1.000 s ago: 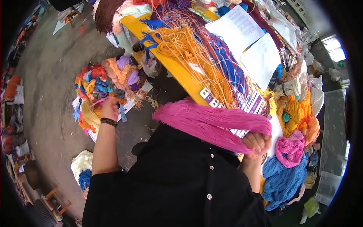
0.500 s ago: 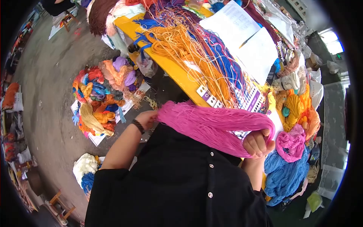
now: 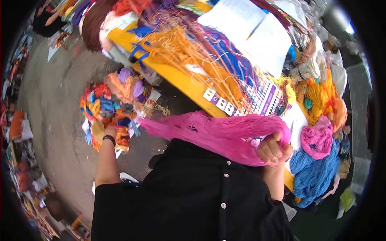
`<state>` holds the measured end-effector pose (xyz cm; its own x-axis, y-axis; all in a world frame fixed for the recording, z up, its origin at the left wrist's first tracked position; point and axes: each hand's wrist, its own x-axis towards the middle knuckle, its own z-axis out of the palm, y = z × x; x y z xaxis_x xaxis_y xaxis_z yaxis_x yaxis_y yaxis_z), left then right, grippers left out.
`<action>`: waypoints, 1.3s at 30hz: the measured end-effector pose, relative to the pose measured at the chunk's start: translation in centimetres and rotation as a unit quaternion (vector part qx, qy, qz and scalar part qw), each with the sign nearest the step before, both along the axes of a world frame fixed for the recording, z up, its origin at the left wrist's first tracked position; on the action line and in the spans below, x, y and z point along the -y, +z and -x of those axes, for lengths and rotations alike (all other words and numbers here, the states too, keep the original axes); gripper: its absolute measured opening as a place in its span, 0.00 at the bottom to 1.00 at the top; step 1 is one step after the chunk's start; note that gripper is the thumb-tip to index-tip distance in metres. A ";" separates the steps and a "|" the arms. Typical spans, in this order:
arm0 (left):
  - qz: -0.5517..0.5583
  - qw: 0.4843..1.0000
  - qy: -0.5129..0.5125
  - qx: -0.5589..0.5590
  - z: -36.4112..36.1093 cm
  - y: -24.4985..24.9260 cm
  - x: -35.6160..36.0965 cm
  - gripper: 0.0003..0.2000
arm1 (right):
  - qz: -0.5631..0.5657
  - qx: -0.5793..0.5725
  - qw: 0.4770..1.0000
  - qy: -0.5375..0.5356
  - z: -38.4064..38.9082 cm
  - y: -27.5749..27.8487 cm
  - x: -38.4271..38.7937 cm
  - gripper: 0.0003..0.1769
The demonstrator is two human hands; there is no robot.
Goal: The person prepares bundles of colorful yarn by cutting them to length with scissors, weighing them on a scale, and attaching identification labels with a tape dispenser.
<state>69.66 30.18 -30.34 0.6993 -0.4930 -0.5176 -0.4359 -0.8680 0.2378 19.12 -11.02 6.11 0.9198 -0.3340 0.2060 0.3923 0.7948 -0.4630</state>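
Note:
My right hand (image 3: 275, 150) is closed round the looped end of a long pink yarn hank (image 3: 209, 130). The hank stretches leftward across the front of my black shirt, and its far end hangs loose and blurred. My left hand (image 3: 110, 131) is away from the hank, out over a pile of mixed coloured yarn (image 3: 106, 105) low on the left. It is at a beige skein (image 3: 97, 129) beside orange yarn. The fingers of my left hand are blurred and cannot be made out.
A yellow-edged table (image 3: 177, 82) bears orange strands (image 3: 181, 46), blue strands, punched cards (image 3: 219, 101) and papers with a pen (image 3: 267, 44). Blue yarn (image 3: 315, 176) and a smaller pink skein (image 3: 317, 138) lie at the right. Another person (image 3: 47, 23) is at the far upper left.
My left hand has let go of the pink hank's left end and moved down and left to the yarn pile. The hank's end now trails further left. My right hand keeps its hold.

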 end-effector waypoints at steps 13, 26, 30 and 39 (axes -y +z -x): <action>0.483 0.707 -0.289 -0.428 21.3 34.4 27.9 0.21 | -0.022 -0.133 0.990 -0.042 -9.3 6.1 -3.4 0.26; 0.344 0.375 -0.467 -0.723 16.0 42.0 27.6 0.28 | 0.186 -0.369 0.904 0.109 -9.5 3.3 0.1 0.28; 0.388 0.228 -0.543 -0.709 13.6 44.7 29.8 0.43 | 0.639 -0.198 0.706 -0.235 -8.3 10.5 -3.6 0.15; 0.376 0.185 -0.585 -0.695 12.5 47.2 36.7 0.41 | 0.734 -0.115 0.537 -0.400 -9.0 21.1 -7.1 0.10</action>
